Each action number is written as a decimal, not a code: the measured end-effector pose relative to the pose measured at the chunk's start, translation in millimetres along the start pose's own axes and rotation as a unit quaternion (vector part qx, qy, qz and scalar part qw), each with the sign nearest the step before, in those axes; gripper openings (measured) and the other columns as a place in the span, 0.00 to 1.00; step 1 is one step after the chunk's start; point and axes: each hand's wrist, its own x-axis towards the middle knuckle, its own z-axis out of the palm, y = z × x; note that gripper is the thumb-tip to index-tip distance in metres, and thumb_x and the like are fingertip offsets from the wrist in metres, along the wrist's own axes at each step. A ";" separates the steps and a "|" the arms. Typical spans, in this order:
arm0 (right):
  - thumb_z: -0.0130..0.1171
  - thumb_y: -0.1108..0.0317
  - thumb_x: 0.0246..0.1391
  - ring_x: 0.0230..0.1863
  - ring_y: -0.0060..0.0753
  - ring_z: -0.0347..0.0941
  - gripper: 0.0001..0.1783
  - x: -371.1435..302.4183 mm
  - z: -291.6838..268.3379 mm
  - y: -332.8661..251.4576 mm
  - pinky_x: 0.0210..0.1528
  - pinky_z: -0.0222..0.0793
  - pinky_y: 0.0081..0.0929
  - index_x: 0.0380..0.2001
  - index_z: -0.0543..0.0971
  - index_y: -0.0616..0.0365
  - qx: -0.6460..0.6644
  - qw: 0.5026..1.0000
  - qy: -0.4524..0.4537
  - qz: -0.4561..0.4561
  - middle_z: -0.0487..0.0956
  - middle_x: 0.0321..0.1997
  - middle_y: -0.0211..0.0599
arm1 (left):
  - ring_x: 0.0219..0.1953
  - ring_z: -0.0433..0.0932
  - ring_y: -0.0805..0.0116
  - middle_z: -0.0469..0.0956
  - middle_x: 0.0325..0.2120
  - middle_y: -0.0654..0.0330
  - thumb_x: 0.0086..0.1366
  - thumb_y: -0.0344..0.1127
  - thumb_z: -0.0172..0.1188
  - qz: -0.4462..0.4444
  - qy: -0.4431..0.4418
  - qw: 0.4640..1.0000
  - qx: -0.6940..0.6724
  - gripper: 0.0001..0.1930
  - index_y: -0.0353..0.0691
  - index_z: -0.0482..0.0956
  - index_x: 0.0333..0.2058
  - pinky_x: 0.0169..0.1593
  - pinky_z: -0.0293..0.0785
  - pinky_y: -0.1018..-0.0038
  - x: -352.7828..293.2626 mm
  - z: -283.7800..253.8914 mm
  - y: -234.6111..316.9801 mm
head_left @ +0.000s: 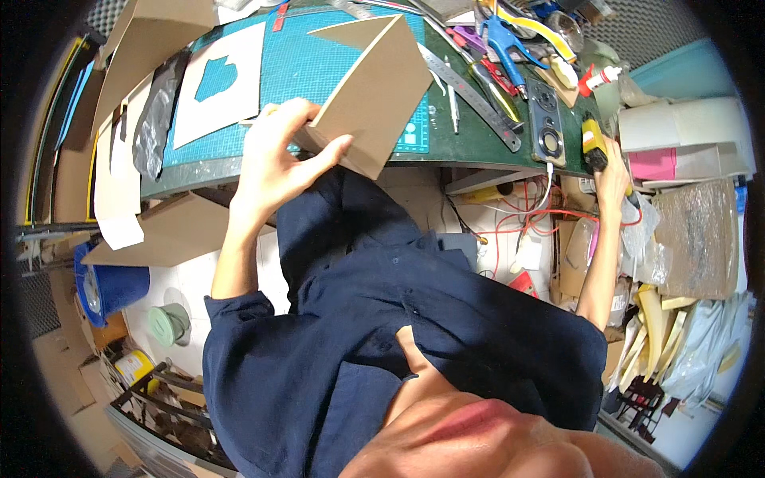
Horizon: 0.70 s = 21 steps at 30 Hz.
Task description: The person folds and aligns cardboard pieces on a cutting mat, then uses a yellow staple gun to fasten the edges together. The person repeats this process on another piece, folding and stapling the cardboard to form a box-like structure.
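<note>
My left hand (pixel 275 163) is closed on a bent piece of brown cardboard (pixel 374 95), thumb on one side and fingers round the other. The piece stands tilted over the table's front edge, its panels meeting at an angle. Off to the right, my right hand (pixel 610 177) grips a yellow-and-black tool (pixel 593 143) at the table's right edge; its exact kind is unclear. Close to that hand lies a phone-like grey device (pixel 545 119) with a white cable. A flat cardboard sheet with an irregular cut-out (pixel 239 103) rests left of my left hand.
A teal cutting mat (pixel 319 68) covers much of the green table. Near its right side lie a steel ruler (pixel 478 107), a white pen-like tool (pixel 453 103) and a blue glue gun (pixel 504 44). Boxes and wrapped packages (pixel 693 239) crowd the right; a blue bin (pixel 119 291) stands lower left.
</note>
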 end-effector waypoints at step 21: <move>0.56 0.73 0.58 0.33 0.27 0.73 0.06 -50.9 33.2 -10.8 0.40 0.69 0.23 0.37 0.75 0.63 0.277 0.866 0.385 0.157 0.77 0.33 0.37 | 0.53 0.69 0.57 0.73 0.46 0.52 0.56 0.31 0.57 0.089 -0.224 0.789 0.565 0.20 0.35 0.72 0.48 0.63 0.60 0.62 46.9 -69.4 22.9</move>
